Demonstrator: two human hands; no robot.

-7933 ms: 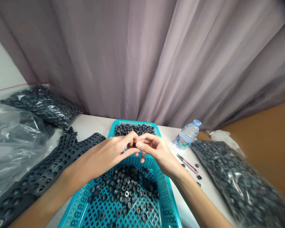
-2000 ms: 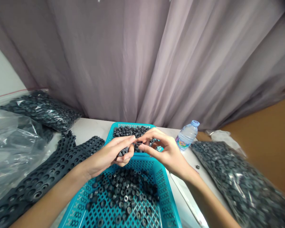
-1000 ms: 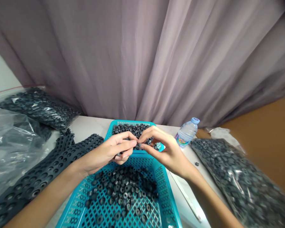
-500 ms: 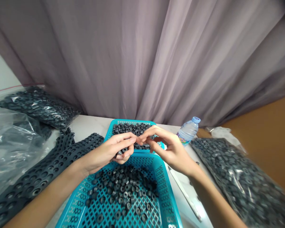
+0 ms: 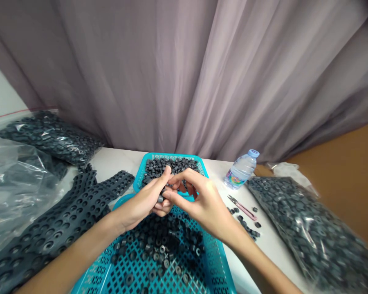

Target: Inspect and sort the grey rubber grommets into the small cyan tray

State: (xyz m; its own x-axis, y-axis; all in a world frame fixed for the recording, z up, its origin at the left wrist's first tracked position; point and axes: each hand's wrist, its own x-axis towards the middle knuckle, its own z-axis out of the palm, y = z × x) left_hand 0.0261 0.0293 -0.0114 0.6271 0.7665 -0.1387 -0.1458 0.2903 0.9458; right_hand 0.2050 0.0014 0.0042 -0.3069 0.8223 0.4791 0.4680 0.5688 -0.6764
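Observation:
My left hand [image 5: 144,205] is palm up with its thumb raised, cupped around black rubber bushings [image 5: 160,199]; how many lie in it is hidden. My right hand [image 5: 202,200] reaches in from the other side. Its thumb and fingers pinch at a bushing over the left palm. Both hands are above the near blue plastic basket [image 5: 221,265], which holds many loose black bushings [image 5: 159,245]. Behind them is a smaller blue basket [image 5: 138,181] full of similar pieces [image 5: 155,165].
Perforated black rubber sheets [image 5: 70,208] and a bag of black pieces [image 5: 46,136] lie left. To the right are pink thread snips [image 5: 245,210], loose bushings [image 5: 248,229], a water bottle [image 5: 241,169] and a large filled bag [image 5: 306,220]. A grey curtain [image 5: 159,73] hangs behind.
My right hand has moved down and slightly left, its fingers now at the bushings in my left hand. The left thumb has lifted. The snips and loose bushings at right are now uncovered.

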